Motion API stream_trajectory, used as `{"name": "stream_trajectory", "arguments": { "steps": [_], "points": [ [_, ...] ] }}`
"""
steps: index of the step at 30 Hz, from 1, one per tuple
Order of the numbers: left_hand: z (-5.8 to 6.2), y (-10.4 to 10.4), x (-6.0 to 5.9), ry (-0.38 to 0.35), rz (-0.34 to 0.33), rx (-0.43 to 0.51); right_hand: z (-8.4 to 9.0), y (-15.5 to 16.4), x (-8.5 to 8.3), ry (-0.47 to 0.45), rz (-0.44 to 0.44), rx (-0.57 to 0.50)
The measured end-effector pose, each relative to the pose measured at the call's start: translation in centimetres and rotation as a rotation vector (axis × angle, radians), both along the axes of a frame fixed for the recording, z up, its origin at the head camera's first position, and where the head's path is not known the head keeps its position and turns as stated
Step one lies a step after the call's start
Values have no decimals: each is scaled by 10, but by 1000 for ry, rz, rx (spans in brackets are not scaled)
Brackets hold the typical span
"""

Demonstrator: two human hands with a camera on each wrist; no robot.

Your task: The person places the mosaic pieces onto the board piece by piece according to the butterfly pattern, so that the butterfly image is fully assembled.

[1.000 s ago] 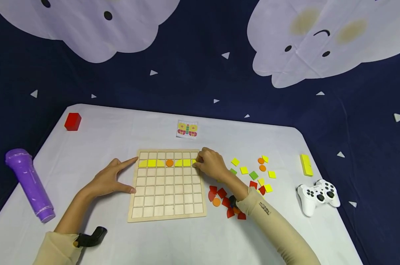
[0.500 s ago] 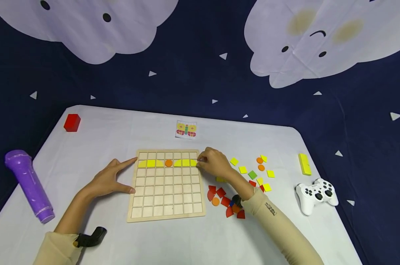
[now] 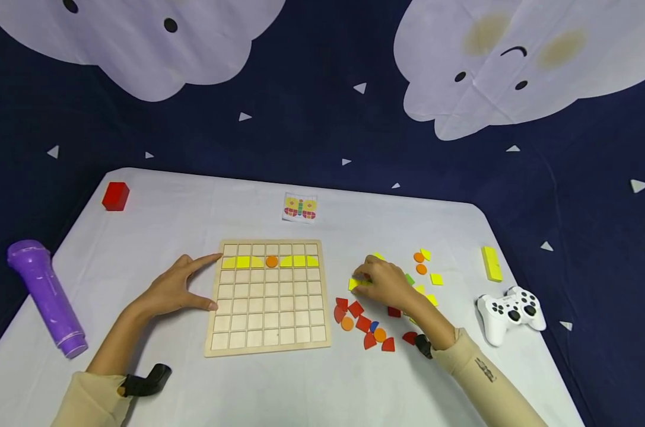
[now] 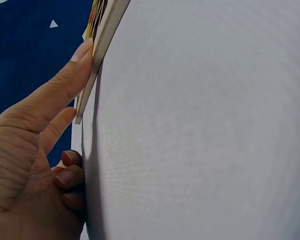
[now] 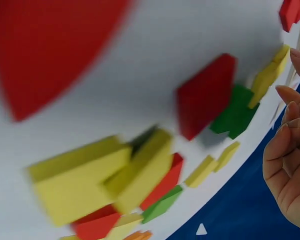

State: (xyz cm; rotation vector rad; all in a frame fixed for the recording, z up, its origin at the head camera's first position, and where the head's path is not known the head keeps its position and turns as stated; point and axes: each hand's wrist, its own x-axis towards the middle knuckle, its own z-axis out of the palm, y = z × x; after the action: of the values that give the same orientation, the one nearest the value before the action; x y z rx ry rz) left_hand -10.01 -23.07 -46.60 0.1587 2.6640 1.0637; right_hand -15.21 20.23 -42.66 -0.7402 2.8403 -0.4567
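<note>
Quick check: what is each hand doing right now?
Left hand: open, fingers straight against the left edge of the wooden board.
Right hand: over the loose tiles, fingertips at a yellow tile; grip cannot be told.

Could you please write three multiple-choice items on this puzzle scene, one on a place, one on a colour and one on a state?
1. Where is the red block?
A. at the table's far left corner
B. on the board
C. beside the controller

2. What colour is the disc on the board?
A. green
B. orange
C. purple

3. What is the left hand doing?
A. lifting the torch
B. resting against the board's left edge
C. holding the card

Answers: 1 A, the block sits alone near the far left corner of the table. 2 B, the disc lies between yellow pieces in the second row. 3 B, forefinger and thumb lie spread along the board's edge, while the right hand is over the loose pieces.
</note>
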Motion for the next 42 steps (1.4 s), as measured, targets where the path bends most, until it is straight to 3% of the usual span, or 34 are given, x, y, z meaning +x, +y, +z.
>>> {"name": "stream_trajectory", "arguments": {
  "steps": [13,23,35,42],
  "points": [
    [1,-2,-2,-1,4,10,-9,5,5,133,106,24],
    [1,-1,-1,-4,9,-2,-5,-10,0,165,138,-13],
    [1,-2,0,0,11,-5,4,-87,-5,177,322,-31],
    [-1,-1,0,2,8,3,8,-132,-7,153,415,10]
  ]
}}
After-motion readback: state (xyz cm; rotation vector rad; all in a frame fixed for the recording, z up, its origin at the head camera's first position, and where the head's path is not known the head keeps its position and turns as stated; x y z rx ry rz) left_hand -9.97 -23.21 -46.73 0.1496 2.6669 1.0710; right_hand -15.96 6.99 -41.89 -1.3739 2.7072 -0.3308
